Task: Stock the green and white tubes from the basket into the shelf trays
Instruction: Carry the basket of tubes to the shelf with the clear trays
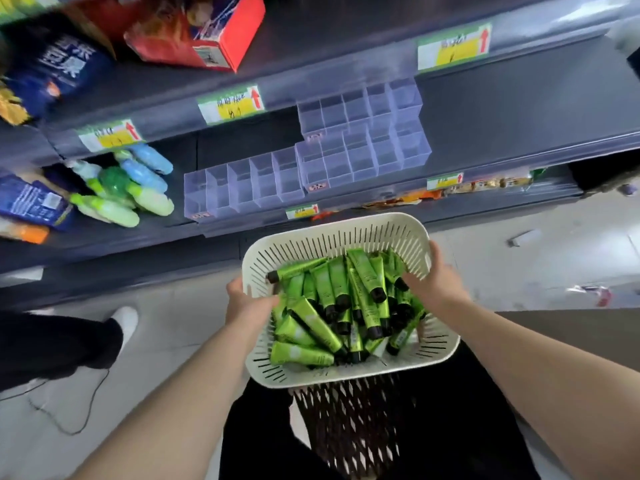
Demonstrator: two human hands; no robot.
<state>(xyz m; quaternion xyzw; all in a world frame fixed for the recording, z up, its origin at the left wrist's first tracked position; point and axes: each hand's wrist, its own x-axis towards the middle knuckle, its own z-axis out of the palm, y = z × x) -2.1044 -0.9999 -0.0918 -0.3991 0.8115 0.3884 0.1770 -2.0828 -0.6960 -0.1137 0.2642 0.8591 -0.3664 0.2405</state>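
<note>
Basket of green tubes held with both hands below the shelf trays

Tubes, bright green with black caps, lie heaped and criss-crossed inside the white slotted basket; most are tilted, with their caps pointing toward the person. The left hand grasps the basket's left rim, thumb hooked over the edge to the inside, the other fingers out of sight behind the wall. The right hand clasps the right rim, thumb lying up along the outside of the wall, fingers curled down inside against the nearest tubes; whether they also pinch a tube cannot be told. The basket sits just in front of the dark shelf, above a dark lattice container. On the shelf stand the clear shelf trays, divided into small compartments; one row is at the front left, and two more rows are stepped behind it to the right. Yellow price labels with red arrows line the shelf edges. Green and blue bottles lie left of the trays; a red box sits on the level above. Another person's white shoe shows on the floor at the left.
</note>
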